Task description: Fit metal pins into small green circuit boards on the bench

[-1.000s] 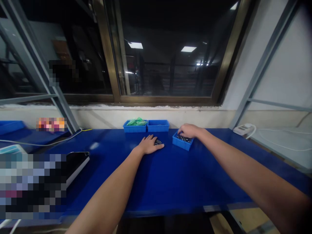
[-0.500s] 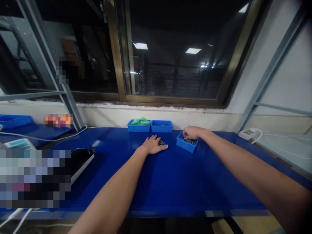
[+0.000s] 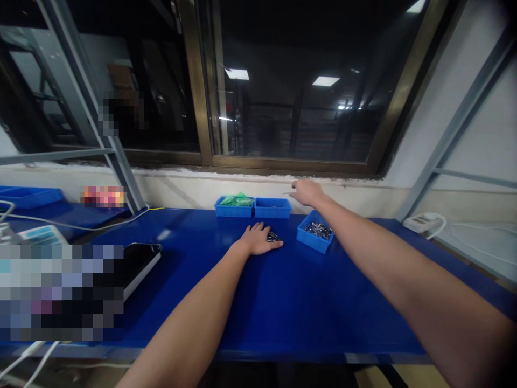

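My left hand (image 3: 258, 240) lies flat on the blue tabletop, fingers spread. Beside its thumb and index finger is a small heap of thin, shiny metal pieces (image 3: 273, 236), partly covered by the hand. My right hand (image 3: 309, 193) is raised above the back of the table, its fingers pinched. A thin light-coloured piece (image 3: 286, 193) sticks out to the left from its fingertips, too small to name surely. Below the right wrist, a blue bin (image 3: 310, 242) stands at an angle, holding many similar metal pieces (image 3: 320, 230).
Near the wall stand two blue bins, one with green plastic (image 3: 237, 199) in it, the other (image 3: 272, 208) beside it. A dark-topped device (image 3: 141, 261) is at the left. A power strip (image 3: 423, 221) sits by the right metal post. The window (image 3: 294, 161) is behind.
My right hand has come up out of the angled bin and moved left, a thin piece now in its fingers. My left hand stays flat on the table. The view has shifted slightly.
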A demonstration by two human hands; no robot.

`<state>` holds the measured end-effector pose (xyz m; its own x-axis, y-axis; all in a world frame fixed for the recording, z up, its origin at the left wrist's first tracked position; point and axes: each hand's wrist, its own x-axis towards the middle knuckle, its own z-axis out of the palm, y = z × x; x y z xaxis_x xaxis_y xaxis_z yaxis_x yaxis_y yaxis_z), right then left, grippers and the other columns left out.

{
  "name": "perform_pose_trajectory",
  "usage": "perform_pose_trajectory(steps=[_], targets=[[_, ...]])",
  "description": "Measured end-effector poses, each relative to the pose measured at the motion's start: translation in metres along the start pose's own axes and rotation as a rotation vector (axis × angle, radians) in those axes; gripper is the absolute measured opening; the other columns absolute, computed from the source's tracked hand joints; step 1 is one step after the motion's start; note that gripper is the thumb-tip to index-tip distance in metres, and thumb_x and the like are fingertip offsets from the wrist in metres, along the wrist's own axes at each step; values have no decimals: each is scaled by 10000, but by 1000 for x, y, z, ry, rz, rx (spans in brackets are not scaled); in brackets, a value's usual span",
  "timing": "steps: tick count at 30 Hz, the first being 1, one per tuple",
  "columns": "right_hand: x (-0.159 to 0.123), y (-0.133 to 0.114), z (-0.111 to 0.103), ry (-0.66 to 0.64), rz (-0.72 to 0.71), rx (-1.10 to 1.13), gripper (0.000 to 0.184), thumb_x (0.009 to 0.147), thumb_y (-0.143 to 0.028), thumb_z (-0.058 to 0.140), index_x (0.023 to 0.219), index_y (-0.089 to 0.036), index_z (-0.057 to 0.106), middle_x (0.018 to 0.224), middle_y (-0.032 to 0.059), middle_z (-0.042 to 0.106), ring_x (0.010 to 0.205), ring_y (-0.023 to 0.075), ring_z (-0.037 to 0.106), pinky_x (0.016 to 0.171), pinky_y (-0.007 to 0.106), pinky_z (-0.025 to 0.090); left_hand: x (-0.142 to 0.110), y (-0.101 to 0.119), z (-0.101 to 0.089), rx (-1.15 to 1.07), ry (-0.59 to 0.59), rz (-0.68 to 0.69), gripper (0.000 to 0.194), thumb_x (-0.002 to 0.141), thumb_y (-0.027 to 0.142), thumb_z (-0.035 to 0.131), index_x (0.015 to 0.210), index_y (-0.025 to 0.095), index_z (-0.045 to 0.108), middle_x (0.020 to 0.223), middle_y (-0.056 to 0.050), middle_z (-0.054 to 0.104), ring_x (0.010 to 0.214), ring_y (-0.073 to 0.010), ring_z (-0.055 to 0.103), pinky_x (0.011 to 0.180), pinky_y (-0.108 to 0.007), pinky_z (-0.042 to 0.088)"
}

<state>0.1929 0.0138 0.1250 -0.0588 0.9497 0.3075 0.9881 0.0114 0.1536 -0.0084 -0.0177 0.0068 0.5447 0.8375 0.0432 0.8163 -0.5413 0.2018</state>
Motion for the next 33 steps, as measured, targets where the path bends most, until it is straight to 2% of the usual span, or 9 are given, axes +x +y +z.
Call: perform_pose_trajectory(steps=[2, 4, 8, 12, 14, 16, 20, 26, 33], targets=[[-1, -6, 9, -146, -24, -68, 509, 714, -487, 613, 1084, -138, 624, 1111, 190, 598, 988, 302, 574, 794, 380, 440, 0, 0, 0, 4, -4, 1, 939, 681, 814, 249, 1370, 181, 334, 1459, -146, 242, 1352, -316, 169, 1065, -486, 132], [-3, 2, 11, -233, -57, -86, 547, 687, -520, 627, 1072, -131, 635, 1124, 195, 593, 984, 318, 576, 789, 397, 442, 0, 0, -1, -3, -11, 6, 938, 687, 810, 249, 1374, 177, 326, 1461, -151, 233, 1354, -317, 160, 1064, -491, 127], [-15, 50, -2, -289, -202, 52, 506, 698, -513, 609, 1083, -185, 639, 1041, 120, 647, 963, 276, 588, 813, 359, 436, 1, 1, -1, -25, -21, -2, 959, 678, 816, 259, 1378, 164, 321, 1462, -163, 219, 1357, -317, 144, 1065, -497, 110], [-47, 93, -13, -431, -221, 224, 708, 512, -500, 748, 1148, -224, 604, 1173, 74, 599, 1055, 287, 548, 862, 348, 431, 1, 1, -1, -50, -18, -8, 976, 661, 828, 268, 1375, 166, 332, 1465, -160, 209, 1358, -322, 136, 1067, -495, 105], [-66, 101, -5, -504, -198, 262, 831, 445, -474, 786, 1211, -248, 556, 1231, 65, 563, 1091, 294, 529, 881, 355, 429, 0, 2, -2, -58, -13, -17, 970, 657, 831, 264, 1371, 179, 340, 1467, -146, 209, 1358, -323, 138, 1069, -491, 102], [-83, 101, 11, -536, -205, 302, 856, 466, -506, 765, 1246, -251, 521, 1264, 65, 539, 1107, 288, 522, 900, 358, 425, -2, 2, -2, -62, -13, -24, 970, 659, 835, 247, 1369, 181, 344, 1468, -140, 211, 1360, -318, 132, 1071, -486, 95], [-99, 98, 54, -407, -174, 384, 717, 662, -605, 588, 1267, -232, 489, 1311, 74, 492, 1168, 267, 472, 967, 381, 371, -4, 4, -4, -60, -16, -32, 978, 661, 839, 220, 1374, 179, 334, 1470, -138, 205, 1363, -311, 123, 1073, -484, 89], [-87, 95, 101, -63, -1, 308, 652, 762, -645, 419, 1186, -164, 536, 1209, 130, 538, 1157, 293, 431, 967, 406, 336, -3, 3, -3, -48, -31, -29, 974, 672, 831, 209, 1384, 175, 312, 1475, -133, 195, 1364, -314, 112, 1076, -492, 90], [-52, 80, 114, -69, 229, 214, 782, 747, -737, 289, 1189, -132, 513, 1214, 186, 497, 1170, 349, 378, 914, 469, 344, 0, 2, -1, -49, -39, -33, 977, 663, 833, 228, 1388, 182, 297, 1481, -123, 176, 1362, -328, 106, 1074, -501, 82]])
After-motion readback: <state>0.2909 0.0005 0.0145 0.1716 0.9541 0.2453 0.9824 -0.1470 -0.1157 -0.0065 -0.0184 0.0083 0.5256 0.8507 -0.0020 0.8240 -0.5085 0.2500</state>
